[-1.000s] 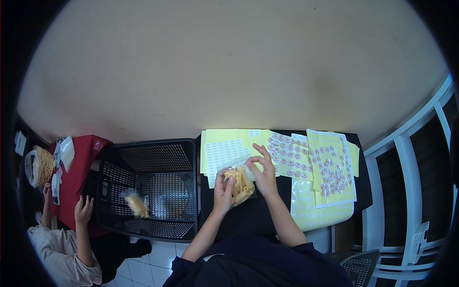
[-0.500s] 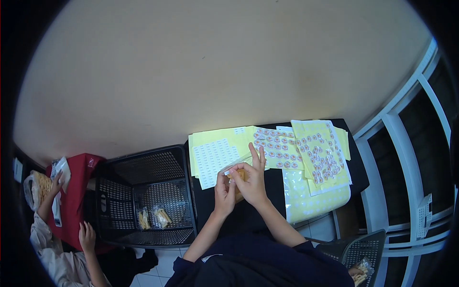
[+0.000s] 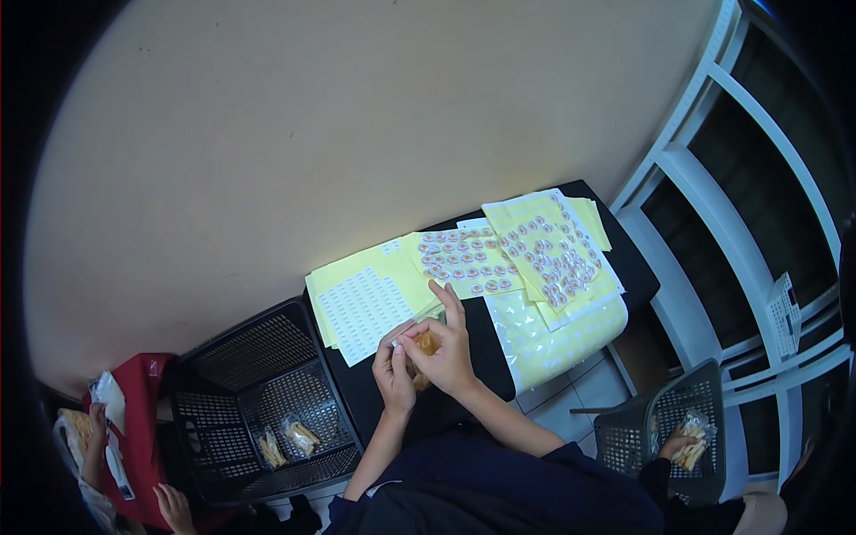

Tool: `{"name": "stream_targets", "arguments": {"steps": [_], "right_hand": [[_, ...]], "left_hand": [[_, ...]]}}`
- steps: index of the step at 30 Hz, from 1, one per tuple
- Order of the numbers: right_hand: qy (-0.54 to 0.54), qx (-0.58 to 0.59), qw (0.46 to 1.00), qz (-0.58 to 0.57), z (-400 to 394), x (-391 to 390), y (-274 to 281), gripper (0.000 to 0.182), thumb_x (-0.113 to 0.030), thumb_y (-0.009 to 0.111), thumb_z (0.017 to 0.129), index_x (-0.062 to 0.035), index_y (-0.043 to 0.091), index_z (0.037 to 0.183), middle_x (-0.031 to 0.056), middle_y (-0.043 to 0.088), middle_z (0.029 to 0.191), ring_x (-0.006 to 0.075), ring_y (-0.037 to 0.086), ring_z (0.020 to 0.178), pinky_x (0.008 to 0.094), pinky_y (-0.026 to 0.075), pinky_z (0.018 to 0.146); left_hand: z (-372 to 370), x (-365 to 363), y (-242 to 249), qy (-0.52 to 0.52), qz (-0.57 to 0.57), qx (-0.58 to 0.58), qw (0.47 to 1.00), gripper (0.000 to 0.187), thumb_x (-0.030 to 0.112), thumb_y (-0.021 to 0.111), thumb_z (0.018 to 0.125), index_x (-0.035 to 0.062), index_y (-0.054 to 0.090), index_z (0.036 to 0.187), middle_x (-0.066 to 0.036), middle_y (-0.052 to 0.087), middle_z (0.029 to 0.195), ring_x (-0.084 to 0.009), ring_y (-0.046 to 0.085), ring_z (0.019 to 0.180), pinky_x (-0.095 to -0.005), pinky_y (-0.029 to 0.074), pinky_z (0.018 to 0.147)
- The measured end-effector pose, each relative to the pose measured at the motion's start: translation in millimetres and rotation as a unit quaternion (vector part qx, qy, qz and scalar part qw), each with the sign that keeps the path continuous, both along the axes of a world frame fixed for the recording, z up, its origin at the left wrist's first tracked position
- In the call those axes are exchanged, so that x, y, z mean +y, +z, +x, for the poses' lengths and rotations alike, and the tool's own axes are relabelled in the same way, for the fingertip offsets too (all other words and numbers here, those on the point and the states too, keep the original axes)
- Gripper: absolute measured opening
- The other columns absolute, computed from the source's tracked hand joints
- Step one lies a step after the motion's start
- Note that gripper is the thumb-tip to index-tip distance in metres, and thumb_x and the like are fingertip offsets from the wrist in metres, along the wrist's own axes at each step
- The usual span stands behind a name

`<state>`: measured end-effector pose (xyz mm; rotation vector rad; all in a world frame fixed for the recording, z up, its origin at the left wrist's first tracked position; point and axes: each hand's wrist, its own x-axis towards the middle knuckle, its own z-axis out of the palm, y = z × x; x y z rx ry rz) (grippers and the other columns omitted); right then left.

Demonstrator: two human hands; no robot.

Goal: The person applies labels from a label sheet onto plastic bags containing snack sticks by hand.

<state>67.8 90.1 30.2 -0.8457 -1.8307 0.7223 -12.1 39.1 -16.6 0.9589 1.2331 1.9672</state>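
Note:
Both hands meet over the black table at a small clear plastic bag [image 3: 426, 346] with golden-brown food inside. My left hand [image 3: 393, 379] is closed on the bag's left side near its top edge. My right hand [image 3: 448, 355] pinches the bag with thumb and bent fingers, while two other fingers stretch upward. A small white piece, seemingly a label, shows at the fingertips; its print is too small to read. Just beyond lie a sheet of small white labels [image 3: 361, 312] and a yellow sheet of round printed stickers [image 3: 464, 259]. My fingers hide much of the bag.
A black crate [image 3: 241, 357] at left holds two snack bags [image 3: 301, 435]. Further left, a co-worker's hands are at a red-covered table [image 3: 143, 428]. At lower right, another person's hand grips a snack bag [image 3: 695, 439] in a dark basket [image 3: 624, 437]. More sticker sheets [image 3: 557, 245] overlap at right.
The view has tilted and turned, so the table sits further left and slanted. My hands stay together on the bag. At right, the other person's hand and snack bag show more fully.

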Motion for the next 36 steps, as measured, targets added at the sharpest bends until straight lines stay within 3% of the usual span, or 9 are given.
{"name": "stream_targets", "arguments": {"steps": [13,20,23,26,28,31,32,34,36], "right_hand": [[-0.053,0.08,0.995,-0.009,19.1,-24.4,5.2,0.021,-0.007,0.071,0.062,-0.0035,0.052,0.07,0.0169,0.042,0.117,0.0296,0.046,0.105,0.0385,0.039,0.086],[-0.081,0.081,0.993,-0.003,28.9,-24.8,4.6,0.016,0.0,0.066,0.064,-0.0026,0.053,0.073,0.0146,0.045,0.111,0.0239,0.05,0.095,0.0336,0.042,0.08],[-0.073,0.128,0.988,-0.049,33.7,-24.6,6.4,0.01,0.002,0.061,0.066,-0.001,0.053,0.071,0.0156,0.046,0.11,0.0264,0.052,0.092,0.0344,0.043,0.079],[-0.042,0.182,0.979,-0.086,39.3,-25.3,12.9,0.015,0.004,0.056,0.072,0.0013,0.051,0.086,0.0143,0.046,0.11,0.02,0.054,0.09,0.029,0.045,0.076],[-0.014,0.216,0.968,-0.126,45.8,-23.1,15.9,0.027,0.006,0.053,0.075,0.0035,0.046,0.102,0.0126,0.046,0.11,0.0137,0.054,0.089,0.0248,0.047,0.074],[0.018,0.213,0.964,-0.158,52.8,-19.0,17.0,0.029,0.006,0.054,0.076,0.0034,0.047,0.104,0.0119,0.047,0.109,0.0129,0.055,0.086,0.0243,0.047,0.073],[0.018,0.212,0.964,-0.159,54.3,-18.4,15.4,0.029,0.006,0.054,0.076,0.0034,0.047,0.104,0.0119,0.047,0.109,0.0129,0.055,0.086,0.0243,0.047,0.073],[0.02,0.212,0.959,-0.189,56.7,-16.5,9.9,0.03,0.006,0.055,0.076,0.0035,0.048,0.105,0.0108,0.049,0.106,0.0119,0.056,0.083,0.0233,0.047,0.072],[0.024,0.206,0.959,-0.192,57.8,-14.7,7.1,0.029,0.005,0.056,0.076,0.0036,0.048,0.104,0.01,0.051,0.103,0.0116,0.056,0.083,0.0227,0.047,0.071]], "left_hand": [[15.8,-9.2,-3.6,-0.009,0.003,0.017,1.0,0.025,0.012,0.038,0.09,-0.0057,0.053,0.099,-0.012,0.058,0.094,-0.0146,0.055,0.085,-0.0262,0.044,0.078],[17.3,-10.5,15.6,-0.049,-0.021,-0.002,0.999,0.017,0.007,0.046,0.087,-0.0037,0.057,0.093,-0.007,0.06,0.086,-0.0084,0.054,0.076,-0.0202,0.042,0.07],[19.1,-8.9,21.6,-0.053,-0.032,-0.011,0.998,0.017,0.009,0.047,0.087,-0.0033,0.057,0.092,-0.006,0.06,0.084,-0.0073,0.053,0.074,-0.0194,0.041,0.066],[20.2,-7.6,31.3,-0.032,-0.03,-0.032,0.999,0.019,0.012,0.046,0.088,-0.002,0.058,0.091,-0.002,0.057,0.072,-0.0035,0.048,0.06,-0.0167,0.037,0.054],[15.9,-7.8,28.7,-0.058,-0.037,-0.041,0.997,0.021,0.016,0.045,0.089,-0.0004,0.058,0.088,0.004,0.049,0.061,-0.0006,0.036,0.048,-0.0159,0.027,0.042],[20.3,-4.2,32.9,-0.06,-0.022,-0.079,0.995,0.02,0.016,0.044,0.089,0.0016,0.057,0.084,0.008,0.041,0.055,0.0002,0.025,0.042,-0.0169,0.016,0.038],[19.9,-4.2,33.4,-0.06,-0.022,-0.08,0.995,0.02,0.016,0.044,0.089,0.0016,0.057,0.084,0.008,0.041,0.055,0.0002,0.025,0.042,-0.0169,0.016,0.038],[18.0,-4.4,33.3,-0.101,-0.052,-0.07,0.991,0.025,0.016,0.042,0.09,-0.0035,0.057,0.089,-0.006,0.06,0.084,-0.0068,0.052,0.072,-0.0202,0.041,0.066],[20.1,-1.8,30.0,-0.11,-0.051,-0.043,0.992,0.025,0.017,0.041,0.09,-0.0031,0.056,0.089,-0.006,0.06,0.085,-0.0068,0.052,0.073,-0.0204,0.041,0.067]]}}
